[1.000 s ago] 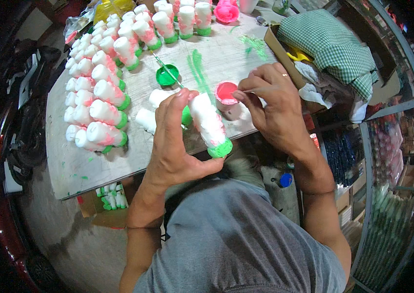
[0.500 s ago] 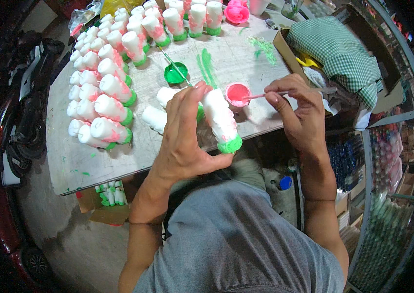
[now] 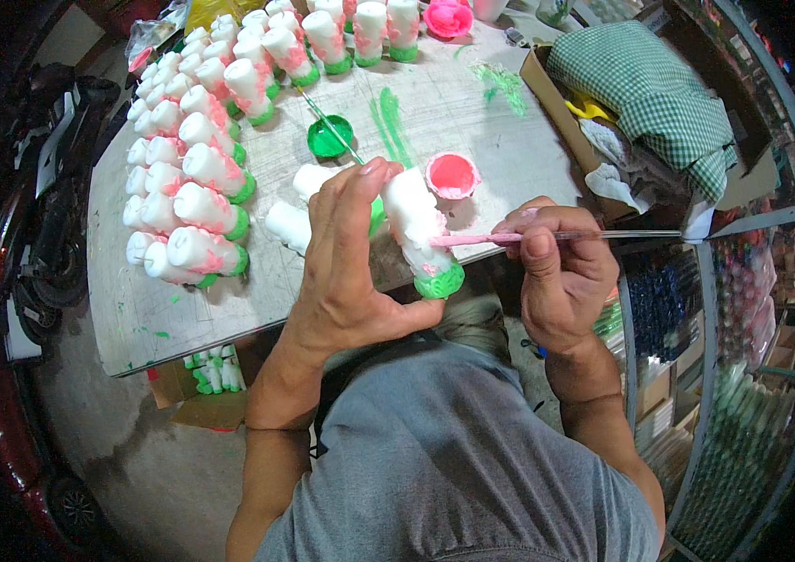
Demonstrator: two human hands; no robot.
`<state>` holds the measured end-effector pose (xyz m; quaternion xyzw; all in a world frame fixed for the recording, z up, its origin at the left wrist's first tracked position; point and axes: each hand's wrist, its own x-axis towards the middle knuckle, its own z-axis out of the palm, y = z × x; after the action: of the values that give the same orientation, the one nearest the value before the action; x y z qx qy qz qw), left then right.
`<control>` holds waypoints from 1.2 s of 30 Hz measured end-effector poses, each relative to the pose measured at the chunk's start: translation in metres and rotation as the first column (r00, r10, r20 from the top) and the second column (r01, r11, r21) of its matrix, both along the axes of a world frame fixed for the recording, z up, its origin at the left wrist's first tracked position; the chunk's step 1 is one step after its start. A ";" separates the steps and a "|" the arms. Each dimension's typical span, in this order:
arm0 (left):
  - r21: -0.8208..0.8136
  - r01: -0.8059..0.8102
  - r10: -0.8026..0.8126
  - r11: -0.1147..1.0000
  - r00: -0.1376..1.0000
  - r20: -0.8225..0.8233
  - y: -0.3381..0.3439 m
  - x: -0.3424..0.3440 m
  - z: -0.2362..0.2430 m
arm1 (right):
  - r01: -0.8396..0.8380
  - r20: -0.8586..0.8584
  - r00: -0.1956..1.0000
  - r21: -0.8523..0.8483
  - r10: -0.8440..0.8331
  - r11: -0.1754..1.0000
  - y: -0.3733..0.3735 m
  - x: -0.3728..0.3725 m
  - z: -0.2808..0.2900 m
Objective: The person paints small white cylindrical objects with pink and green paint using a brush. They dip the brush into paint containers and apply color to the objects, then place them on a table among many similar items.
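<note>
My left hand (image 3: 346, 258) grips a white candle (image 3: 408, 208) by its two ends, index finger at the top and thumb under the green base. Pink paint shows low on the candle's raised relief. In my right hand (image 3: 561, 272) a thin paintbrush (image 3: 482, 240) is pinched, its pink tip touching the candle's side. Just beyond the candle sits a small cup of pink paint (image 3: 452, 176). A cup of green paint (image 3: 330, 138) stands farther left, with another brush (image 3: 324, 114) resting across it. White candles (image 3: 289, 226) lie behind my left hand, partly hidden by it.
Rows of painted candles (image 3: 213, 164) fill the table's left and far sides. A bright pink bowl-like object (image 3: 448, 19) stands at the back. On the right, a cardboard box (image 3: 557, 126) holds checked green cloth (image 3: 641, 89). Below the table's edge, another box (image 3: 210, 393) contains more green-based pieces.
My right hand has brought the brush from the pink paint cup toward me, and its tip now meets the candle. My left hand keeps the candle nearly where it was.
</note>
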<state>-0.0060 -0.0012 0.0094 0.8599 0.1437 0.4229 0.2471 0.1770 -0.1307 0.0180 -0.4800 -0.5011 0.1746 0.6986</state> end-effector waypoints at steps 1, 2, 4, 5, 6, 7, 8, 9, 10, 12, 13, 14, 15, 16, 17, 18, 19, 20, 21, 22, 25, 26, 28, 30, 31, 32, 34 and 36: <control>-0.002 0.004 -0.004 1.000 1.000 0.012 0.000 0.000 -0.001 | 0.016 0.029 0.999 0.013 -0.016 1.000 0.000 0.001 -0.001; -0.005 0.009 -0.009 1.000 1.000 0.026 -0.001 0.000 -0.001 | 0.032 0.060 0.998 0.026 -0.034 0.999 0.000 0.002 -0.001; -0.017 0.016 -0.015 1.000 0.997 0.078 -0.002 0.001 -0.006 | 0.045 0.085 0.995 0.032 -0.048 0.998 0.000 0.002 0.001; -0.024 0.019 -0.017 1.000 0.997 0.078 -0.002 0.002 -0.006 | 0.044 0.079 0.996 0.023 -0.045 0.999 -0.002 0.002 0.004; -0.031 0.023 -0.020 0.999 0.997 0.079 -0.002 0.002 -0.007 | 0.042 0.073 0.996 0.014 -0.043 0.999 -0.003 0.002 0.005; -0.038 0.026 -0.023 0.999 0.997 0.079 -0.002 0.003 -0.007 | 0.036 0.073 0.997 0.028 -0.038 0.999 -0.002 0.001 0.004; -0.045 0.030 -0.026 0.999 0.996 0.085 -0.002 0.003 -0.008 | 0.031 0.074 0.997 0.039 -0.034 0.999 -0.001 -0.002 0.003; -0.052 0.034 -0.029 0.998 0.996 0.090 -0.002 0.003 -0.008 | 0.026 0.075 0.997 0.051 -0.030 0.998 0.000 -0.002 0.002; -0.058 0.034 -0.029 0.998 0.995 0.094 -0.003 0.003 -0.008 | 0.040 0.071 0.996 0.067 -0.045 0.997 0.000 -0.001 0.000; -0.066 0.033 -0.026 0.997 0.995 0.100 -0.003 0.003 -0.006 | 0.066 0.062 0.995 0.103 -0.073 0.992 0.001 0.001 -0.003; -0.070 0.029 -0.022 0.997 0.995 0.102 -0.003 0.003 -0.006 | 0.059 0.026 0.998 0.112 -0.062 0.992 0.001 0.001 -0.003; -0.069 0.036 -0.029 0.997 0.994 0.104 -0.003 0.003 -0.006 | 0.052 -0.010 0.999 0.120 -0.051 0.991 0.001 0.002 -0.003; -0.069 0.043 -0.035 0.997 0.994 0.105 -0.002 0.003 -0.007 | 0.045 -0.046 0.998 0.128 -0.040 0.991 0.000 0.002 -0.002; -0.068 0.049 -0.042 0.996 0.993 0.106 -0.002 0.003 -0.008 | 0.035 -0.009 0.999 0.143 -0.034 0.989 0.001 0.001 -0.001; -0.036 0.034 -0.031 0.999 0.997 0.077 -0.002 0.003 -0.006 | 0.024 0.027 0.999 0.158 -0.029 0.987 0.002 -0.001 0.001; -0.003 0.020 -0.020 1.000 0.999 0.048 -0.002 0.002 -0.002 | 0.012 0.063 0.998 0.173 -0.023 0.985 0.002 -0.003 0.002; 0.012 0.014 -0.014 1.000 0.999 0.031 -0.002 0.001 0.000 | 0.014 0.108 0.994 0.156 -0.031 0.988 0.001 -0.003 0.003; 0.029 0.008 -0.009 1.000 1.000 0.016 -0.002 0.001 0.003 | 0.016 0.154 0.987 0.139 -0.037 0.990 0.001 -0.003 0.003; 0.027 0.009 -0.009 1.000 1.000 0.013 -0.002 0.001 0.005 | 0.018 0.201 0.979 0.123 -0.043 0.992 0.000 -0.003 0.004; 0.041 0.001 -0.002 0.999 1.000 0.008 -0.002 0.001 0.006 | 0.011 0.281 0.959 0.128 -0.047 0.992 0.000 -0.002 0.006; 0.112 -0.039 0.040 0.993 0.999 -0.006 -0.001 0.000 0.010 | -0.020 0.497 0.867 0.115 -0.040 0.993 -0.005 0.002 0.015; 0.108 -0.042 0.042 0.993 0.999 -0.002 -0.002 0.001 0.011 | -0.032 0.557 0.830 0.095 -0.026 0.995 -0.009 0.003 0.017; 0.100 -0.046 0.046 0.994 0.999 0.005 -0.003 0.002 0.012 | -0.065 0.666 0.746 0.085 -0.008 0.994 -0.011 0.003 0.021; 0.087 -0.047 0.047 0.995 0.999 0.006 -0.003 0.002 0.011 | -0.064 0.689 0.724 0.033 0.023 0.997 -0.016 0.002 0.025; 0.080 -0.047 0.047 0.996 0.999 0.007 -0.003 0.002 0.011 | -0.062 0.700 0.713 0.008 0.039 0.998 -0.019 0.002 0.025; 0.078 -0.044 0.044 0.996 0.999 0.005 -0.004 0.002 0.011 | -0.066 0.685 0.727 0.002 0.047 0.998 -0.022 0.003 0.024; 0.074 -0.038 0.038 0.997 0.999 0.002 -0.004 0.002 0.012 | -0.067 0.662 0.747 -0.008 0.056 0.998 -0.024 0.004 0.022; 0.074 -0.034 0.033 0.997 0.999 0.010 -0.002 0.001 0.010 | -0.058 0.649 0.759 -0.011 0.051 0.998 -0.024 0.003 0.025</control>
<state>-0.0049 -0.0031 0.0191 0.8641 0.1412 0.4358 0.2085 0.1799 -0.1551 0.0435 -0.4925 -0.7265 0.0155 0.4789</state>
